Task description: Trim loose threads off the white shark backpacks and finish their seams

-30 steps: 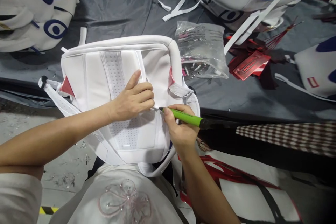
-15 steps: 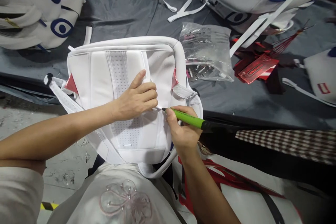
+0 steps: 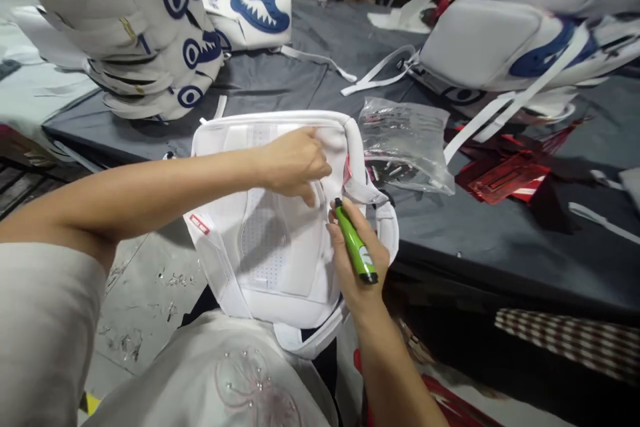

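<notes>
A white backpack (image 3: 320,267) lies back panel up, partly on the table edge and partly toward my lap. My left hand (image 3: 295,163) reaches across its upper part, fingers curled on the white fabric and thumb pointing down. Just below, my right hand (image 3: 363,240) grips a green marker pen (image 3: 353,240) with black ends. The pen's upper end is close to the panel; whether it touches is unclear. A white shoulder strap (image 3: 387,230) loops out at the backpack's right side. My left forearm covers part of the perforated middle strip.
White backpacks with blue eye patterns (image 3: 190,53) are stacked at left; more backpacks (image 3: 480,47) lie at right. A clear plastic bag (image 3: 405,140) of small parts and red tags (image 3: 510,177) rest on the dark-covered table (image 3: 440,233). Checked cloth (image 3: 565,340) shows lower right.
The view has tilted up. My left hand has turned and curled over the fabric farther up the panel. The marker pen, formerly pointing left at the panel, now stands steeper in my right hand.
</notes>
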Demonstrator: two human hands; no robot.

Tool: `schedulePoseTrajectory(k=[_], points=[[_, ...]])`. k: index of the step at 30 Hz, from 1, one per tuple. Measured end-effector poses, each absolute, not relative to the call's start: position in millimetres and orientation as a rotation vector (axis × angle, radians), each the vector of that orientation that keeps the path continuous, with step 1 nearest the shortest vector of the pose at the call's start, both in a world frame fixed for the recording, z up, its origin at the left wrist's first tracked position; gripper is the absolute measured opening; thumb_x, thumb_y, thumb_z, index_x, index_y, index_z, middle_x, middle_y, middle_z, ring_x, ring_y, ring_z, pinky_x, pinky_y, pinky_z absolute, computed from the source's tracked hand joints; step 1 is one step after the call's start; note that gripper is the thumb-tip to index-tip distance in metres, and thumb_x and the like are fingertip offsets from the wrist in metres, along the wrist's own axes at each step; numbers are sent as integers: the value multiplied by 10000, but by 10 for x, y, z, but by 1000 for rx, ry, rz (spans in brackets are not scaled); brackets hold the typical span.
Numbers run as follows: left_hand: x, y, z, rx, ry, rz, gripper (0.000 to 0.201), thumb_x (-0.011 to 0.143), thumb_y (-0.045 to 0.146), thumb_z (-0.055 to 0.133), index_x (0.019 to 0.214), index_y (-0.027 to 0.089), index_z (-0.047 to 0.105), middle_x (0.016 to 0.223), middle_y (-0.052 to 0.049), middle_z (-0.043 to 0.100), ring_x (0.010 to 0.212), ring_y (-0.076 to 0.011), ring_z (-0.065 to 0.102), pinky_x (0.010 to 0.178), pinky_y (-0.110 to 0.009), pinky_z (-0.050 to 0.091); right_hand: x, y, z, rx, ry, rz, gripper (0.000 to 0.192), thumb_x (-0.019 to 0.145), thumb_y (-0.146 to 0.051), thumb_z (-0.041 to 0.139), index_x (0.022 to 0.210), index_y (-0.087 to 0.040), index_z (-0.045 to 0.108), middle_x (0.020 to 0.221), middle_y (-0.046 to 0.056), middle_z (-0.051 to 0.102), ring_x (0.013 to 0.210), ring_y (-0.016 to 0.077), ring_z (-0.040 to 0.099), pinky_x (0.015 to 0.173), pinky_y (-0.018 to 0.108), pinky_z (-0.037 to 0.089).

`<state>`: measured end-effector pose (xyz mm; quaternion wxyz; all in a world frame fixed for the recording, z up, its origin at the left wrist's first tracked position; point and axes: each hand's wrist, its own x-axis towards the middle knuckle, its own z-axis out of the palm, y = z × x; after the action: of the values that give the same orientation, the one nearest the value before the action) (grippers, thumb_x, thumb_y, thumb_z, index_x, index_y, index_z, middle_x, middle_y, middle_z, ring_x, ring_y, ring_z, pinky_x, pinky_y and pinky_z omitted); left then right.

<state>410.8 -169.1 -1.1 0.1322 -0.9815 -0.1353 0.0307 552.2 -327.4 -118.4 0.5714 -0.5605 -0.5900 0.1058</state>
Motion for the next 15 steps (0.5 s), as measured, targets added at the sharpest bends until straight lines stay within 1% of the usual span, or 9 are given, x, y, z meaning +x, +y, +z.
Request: schedulePoseTrajectory(k=[2,4,6,7,8,10,12,13,15], points=[[4019,-2022,223,-2865,-469,19,362,835,547,698,767,197,635,771,-16,696,829,-233,655,838,-418,447,5522,-3330,-991,-1208,-1546,99,431,919,-183,637,1337,-286,609,1222,48,722,1066,235,706,945,437,579],[3903,-2380,469,-2848,-608,-58,393,841,570,681,745,195,613,715,-8,666,777,-235,656,764,-421,455,5563,-3385,-722,-1081,-1681,-3,488,904,-156,650,1352,-340,593,1212,16,727,1042,220,708,919,405,583],[3794,-2644,630,-2808,-798,-195,414,857,593,647,751,194,612,676,-9,640,706,-223,636,699,-413,451,5625,-3395,-461,-983,-1769,-38,479,906,-169,652,1338,-371,600,1178,-4,737,990,202,714,901,381,575],[3743,-2719,638,-2787,-894,-284,423,867,606,625,770,194,620,678,-15,639,689,-217,626,680,-405,450,5653,-3373,-371,-968,-1800,-42,447,912,-179,646,1316,-368,617,1154,-4,741,973,198,713,900,378,567],[3694,-2753,584,-2771,-977,-376,432,876,616,607,795,192,631,692,-24,646,687,-213,620,669,-395,451,5673,-3334,-326,-968,-1832,-46,400,921,-187,638,1283,-355,640,1127,2,746,958,199,710,897,380,557],[3591,-2710,304,-2792,-1102,-484,438,897,612,581,846,183,650,751,-45,673,726,-210,628,668,-368,463,5682,-3216,-392,-964,-1942,-50,304,955,-190,590,1225,-303,672,1076,26,752,930,198,699,862,371,536],[3491,-2555,-87,-2898,-1142,-435,367,941,518,566,883,169,663,825,-59,701,801,-204,646,702,-336,485,5670,-3076,-627,-923,-2100,-65,262,997,-183,502,1186,-234,677,1018,56,753,887,197,684,788,349,513],[3448,-2458,-266,-2954,-1099,-380,301,972,427,541,902,165,671,883,-67,715,864,-199,652,753,-328,497,5665,-3012,-774,-903,-2165,-83,270,1010,-177,462,1176,-202,673,981,70,750,858,198,675,749,340,499],[3390,-2276,-503,-2918,-1025,-415,221,994,302,502,1013,174,681,1132,-96,706,1108,-224,611,945,-379,472,5662,-2928,-1040,-940,-2205,-141,283,1010,-160,437,1177,-165,666,920,89,730,818,206,650,713,338,475]])
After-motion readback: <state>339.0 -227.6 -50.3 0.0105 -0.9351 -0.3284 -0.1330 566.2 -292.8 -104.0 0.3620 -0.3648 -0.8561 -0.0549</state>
